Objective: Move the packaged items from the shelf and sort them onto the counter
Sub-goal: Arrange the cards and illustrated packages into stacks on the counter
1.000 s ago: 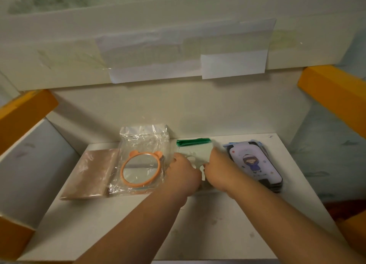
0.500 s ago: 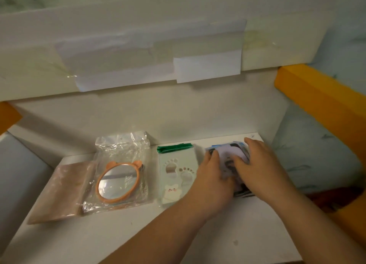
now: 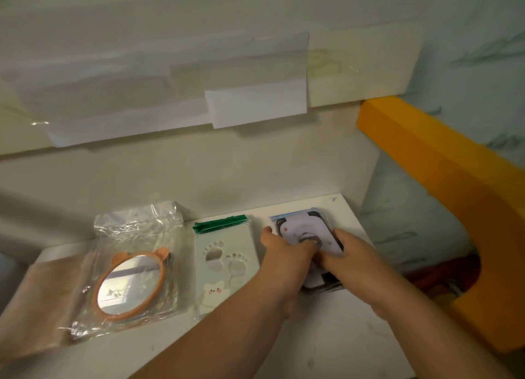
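Together, the left hand [image 3: 287, 253] and right hand [image 3: 348, 253] curl their fingers onto the purple packet stack [image 3: 305, 232] lying near the tabletop's [image 3: 326, 336] right edge, each grip clamped on its side. Bare surface lies nearer the person; the green footprint packet [image 3: 227, 268] sits just left.

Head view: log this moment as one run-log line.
stage: gathering | left hand: on purple card stack | right hand: on stack's right edge | footprint packet, mirror packet: untouched on shelf
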`<state>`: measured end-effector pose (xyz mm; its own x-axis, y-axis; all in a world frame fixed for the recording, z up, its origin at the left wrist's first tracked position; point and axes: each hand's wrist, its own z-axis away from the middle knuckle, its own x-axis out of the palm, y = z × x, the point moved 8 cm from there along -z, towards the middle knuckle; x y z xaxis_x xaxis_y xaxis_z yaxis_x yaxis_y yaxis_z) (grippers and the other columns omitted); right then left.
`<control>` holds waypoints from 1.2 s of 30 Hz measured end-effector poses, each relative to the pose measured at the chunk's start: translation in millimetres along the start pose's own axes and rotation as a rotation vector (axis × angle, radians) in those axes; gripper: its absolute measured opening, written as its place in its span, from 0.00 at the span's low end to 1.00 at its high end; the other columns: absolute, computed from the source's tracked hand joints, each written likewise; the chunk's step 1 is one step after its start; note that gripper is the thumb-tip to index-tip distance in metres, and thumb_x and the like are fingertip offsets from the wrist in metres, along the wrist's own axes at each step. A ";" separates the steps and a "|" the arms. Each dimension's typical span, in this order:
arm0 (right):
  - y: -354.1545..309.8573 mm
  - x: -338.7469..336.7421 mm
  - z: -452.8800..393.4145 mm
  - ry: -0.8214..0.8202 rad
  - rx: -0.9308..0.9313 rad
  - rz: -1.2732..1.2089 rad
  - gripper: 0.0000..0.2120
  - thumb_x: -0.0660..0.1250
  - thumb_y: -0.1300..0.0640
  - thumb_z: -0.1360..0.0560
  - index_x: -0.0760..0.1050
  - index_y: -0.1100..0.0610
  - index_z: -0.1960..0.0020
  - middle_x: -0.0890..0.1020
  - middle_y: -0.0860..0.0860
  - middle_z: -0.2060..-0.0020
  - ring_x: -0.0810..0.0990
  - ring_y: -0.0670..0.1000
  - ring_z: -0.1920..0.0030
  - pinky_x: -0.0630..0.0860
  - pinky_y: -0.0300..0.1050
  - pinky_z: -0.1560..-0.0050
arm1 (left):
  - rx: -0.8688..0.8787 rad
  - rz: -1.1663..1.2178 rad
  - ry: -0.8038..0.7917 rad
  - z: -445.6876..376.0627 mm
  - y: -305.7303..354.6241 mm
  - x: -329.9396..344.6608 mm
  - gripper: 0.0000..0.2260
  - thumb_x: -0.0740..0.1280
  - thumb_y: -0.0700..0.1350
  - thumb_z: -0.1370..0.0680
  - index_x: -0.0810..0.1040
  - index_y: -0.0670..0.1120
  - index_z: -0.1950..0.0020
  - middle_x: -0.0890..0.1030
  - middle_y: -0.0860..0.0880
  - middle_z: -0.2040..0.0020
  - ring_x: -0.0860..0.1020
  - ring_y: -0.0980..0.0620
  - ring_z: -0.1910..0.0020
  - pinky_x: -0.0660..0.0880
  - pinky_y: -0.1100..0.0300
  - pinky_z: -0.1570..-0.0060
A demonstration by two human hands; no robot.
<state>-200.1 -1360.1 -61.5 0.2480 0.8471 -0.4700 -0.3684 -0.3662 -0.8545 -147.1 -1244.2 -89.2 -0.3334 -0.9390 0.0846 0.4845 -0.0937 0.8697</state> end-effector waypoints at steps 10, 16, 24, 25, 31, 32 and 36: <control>10.4 -20.5 10.0 0.017 0.008 -0.461 0.23 0.67 0.49 0.22 0.67 0.40 0.29 0.84 0.42 0.51 0.84 0.45 0.51 0.80 0.44 0.56 | 0.195 -0.115 -0.260 16.2 34.0 6.6 0.18 0.71 0.35 0.25 0.75 0.46 0.36 0.85 0.44 0.45 0.85 0.47 0.48 0.83 0.50 0.49; -18.8 -19.2 21.0 0.096 -0.307 -0.366 0.19 0.64 0.57 0.21 0.68 0.43 0.32 0.81 0.39 0.42 0.80 0.43 0.40 0.79 0.45 0.42 | 0.521 -0.383 -0.317 34.4 49.7 3.6 0.25 0.67 0.36 0.21 0.60 0.58 0.36 0.77 0.57 0.40 0.78 0.67 0.44 0.76 0.72 0.51; -11.8 -8.9 33.1 0.125 -0.395 -0.318 0.22 0.68 0.64 0.24 0.68 0.46 0.36 0.79 0.35 0.45 0.77 0.38 0.40 0.73 0.28 0.46 | 0.673 -0.383 -0.259 40.9 42.1 -4.8 0.34 0.70 0.36 0.23 0.53 0.51 0.25 0.75 0.55 0.35 0.76 0.60 0.36 0.75 0.62 0.38; -11.1 -9.4 32.8 0.124 -0.396 -0.305 0.22 0.68 0.65 0.24 0.68 0.47 0.36 0.79 0.35 0.45 0.77 0.38 0.40 0.72 0.27 0.46 | 0.676 -0.386 -0.265 40.9 40.5 -4.2 0.34 0.69 0.36 0.23 0.54 0.52 0.25 0.75 0.55 0.35 0.76 0.60 0.36 0.74 0.61 0.37; -2.6 -6.9 30.4 0.124 -0.379 -0.185 0.26 0.66 0.65 0.22 0.64 0.47 0.30 0.77 0.41 0.39 0.74 0.38 0.36 0.73 0.32 0.40 | 0.724 -0.508 -0.303 44.3 38.0 4.6 0.27 0.65 0.35 0.21 0.57 0.46 0.27 0.73 0.50 0.33 0.73 0.58 0.32 0.72 0.57 0.33; -4.2 -8.1 30.3 0.145 -0.379 -0.184 0.26 0.66 0.65 0.23 0.64 0.47 0.31 0.77 0.41 0.39 0.74 0.37 0.37 0.73 0.29 0.42 | 0.730 -0.523 -0.287 42.2 38.2 4.3 0.27 0.65 0.36 0.21 0.58 0.46 0.27 0.74 0.50 0.33 0.73 0.58 0.32 0.72 0.57 0.33; -11.2 -16.2 23.6 0.197 -0.330 -0.229 0.23 0.69 0.64 0.24 0.71 0.45 0.35 0.81 0.41 0.43 0.79 0.36 0.43 0.75 0.30 0.48 | 0.663 -0.508 -0.192 36.1 47.1 0.8 0.24 0.69 0.40 0.22 0.62 0.50 0.30 0.76 0.54 0.37 0.77 0.61 0.39 0.75 0.67 0.42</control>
<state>-221.2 -1360.6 -39.1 0.4672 0.8429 -0.2667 0.0135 -0.3084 -0.9512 -153.8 -1237.4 -30.6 -0.5424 -0.7573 -0.3637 -0.3138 -0.2189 0.9239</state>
